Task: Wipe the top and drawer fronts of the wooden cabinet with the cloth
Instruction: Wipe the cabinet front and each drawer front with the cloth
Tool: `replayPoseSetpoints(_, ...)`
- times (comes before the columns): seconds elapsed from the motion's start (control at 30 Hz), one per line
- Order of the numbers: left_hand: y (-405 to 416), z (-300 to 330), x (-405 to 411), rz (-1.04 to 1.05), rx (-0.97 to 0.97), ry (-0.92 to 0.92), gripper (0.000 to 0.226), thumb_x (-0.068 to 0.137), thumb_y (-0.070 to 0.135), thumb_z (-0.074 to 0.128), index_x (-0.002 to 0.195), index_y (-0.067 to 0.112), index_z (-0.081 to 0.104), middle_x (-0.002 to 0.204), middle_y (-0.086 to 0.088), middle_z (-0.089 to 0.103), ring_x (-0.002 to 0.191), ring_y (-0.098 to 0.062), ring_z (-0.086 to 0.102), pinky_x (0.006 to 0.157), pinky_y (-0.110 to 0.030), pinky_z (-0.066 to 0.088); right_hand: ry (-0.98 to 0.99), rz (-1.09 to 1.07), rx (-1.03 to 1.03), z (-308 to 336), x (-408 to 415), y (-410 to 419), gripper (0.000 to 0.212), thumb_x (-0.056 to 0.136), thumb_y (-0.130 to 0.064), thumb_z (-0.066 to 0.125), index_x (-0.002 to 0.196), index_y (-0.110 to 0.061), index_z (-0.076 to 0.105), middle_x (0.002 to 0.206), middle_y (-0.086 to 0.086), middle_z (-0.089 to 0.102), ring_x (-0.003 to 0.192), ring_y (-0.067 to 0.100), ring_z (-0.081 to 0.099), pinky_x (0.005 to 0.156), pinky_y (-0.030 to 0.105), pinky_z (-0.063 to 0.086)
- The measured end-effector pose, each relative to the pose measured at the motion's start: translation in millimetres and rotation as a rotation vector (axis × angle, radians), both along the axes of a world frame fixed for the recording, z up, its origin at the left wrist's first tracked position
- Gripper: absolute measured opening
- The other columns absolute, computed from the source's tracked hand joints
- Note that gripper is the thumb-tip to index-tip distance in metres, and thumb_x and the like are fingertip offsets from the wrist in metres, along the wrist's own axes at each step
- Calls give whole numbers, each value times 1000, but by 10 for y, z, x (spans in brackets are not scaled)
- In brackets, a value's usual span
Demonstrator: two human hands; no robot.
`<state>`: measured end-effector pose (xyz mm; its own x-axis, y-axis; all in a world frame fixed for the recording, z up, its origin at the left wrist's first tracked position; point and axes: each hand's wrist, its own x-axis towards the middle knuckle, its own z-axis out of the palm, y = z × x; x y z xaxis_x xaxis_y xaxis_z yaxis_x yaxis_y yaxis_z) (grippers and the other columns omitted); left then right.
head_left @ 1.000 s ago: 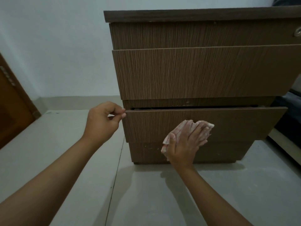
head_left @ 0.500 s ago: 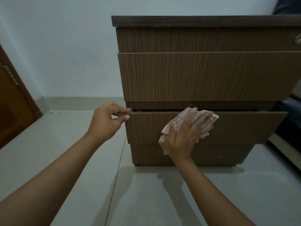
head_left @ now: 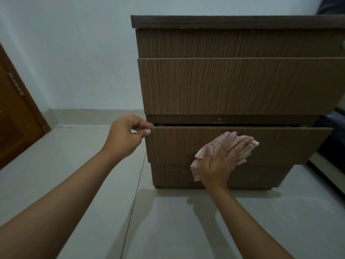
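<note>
Wooden cabinet (head_left: 233,86) facing the camera, long axis running left to right, top hidden from this low angle, so possibly wiped already. Lowest drawer front (head_left: 186,144) pulled ajar, mid-wipe. Left hand (head_left: 127,135) pinching its upper corner. Right hand (head_left: 222,161), fingers spread flat, pressing the cloth (head_left: 226,140) against its middle.

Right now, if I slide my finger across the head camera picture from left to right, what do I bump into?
wooden door → left hand → cloth under the right hand → right end of the bottom drawer front
</note>
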<state>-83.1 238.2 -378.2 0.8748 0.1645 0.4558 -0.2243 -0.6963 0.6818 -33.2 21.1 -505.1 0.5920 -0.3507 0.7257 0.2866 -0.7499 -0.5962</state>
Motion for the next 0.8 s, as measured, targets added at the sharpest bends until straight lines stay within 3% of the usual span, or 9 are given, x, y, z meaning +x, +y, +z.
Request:
replayPoseSetpoints(0.13,-18,21,-8,5,7,9,14,77,9,71,88,18,71,89,0,65,81,-5,59,68,-11,39,-53,1,15,187,42,44,69,98,-39,34,149,-3,5,151,33,-8,141,48,-11,115,58,-6)
replayPoseSetpoints(0.33,-3,30,-80,-19,17,8,15,76,8,72,86,19,70,88,-2,66,81,-5,60,68,-9,40,-69,50,65,368,-105,465,69,97,-39,34,149,-5,5,153,27,-9,143,44,-13,114,59,-7)
replayPoseSetpoints(0.53,-1,36,-136,-23,28,20,14,76,8,72,85,19,71,88,-2,66,82,-6,60,69,-13,42,-60,118,-87,96,-255,772,74,96,-44,35,151,-24,-10,156,6,-27,144,34,-18,113,59,-9)
replayPoseSetpoints(0.67,-7,51,-145,-24,43,33,13,77,9,71,87,17,71,89,-1,66,81,-4,59,68,-12,41,-46,110,-157,-150,-225,602,67,98,-47,26,152,-26,-8,157,6,-24,145,33,-15,111,66,2)
replayPoseSetpoints(0.8,14,74,-146,-45,36,48,13,78,9,71,88,18,71,87,2,65,80,-4,58,69,-12,40,-56,81,-120,-160,-172,345,71,95,-43,35,152,-19,-1,158,10,-20,144,35,-14,113,62,-2)
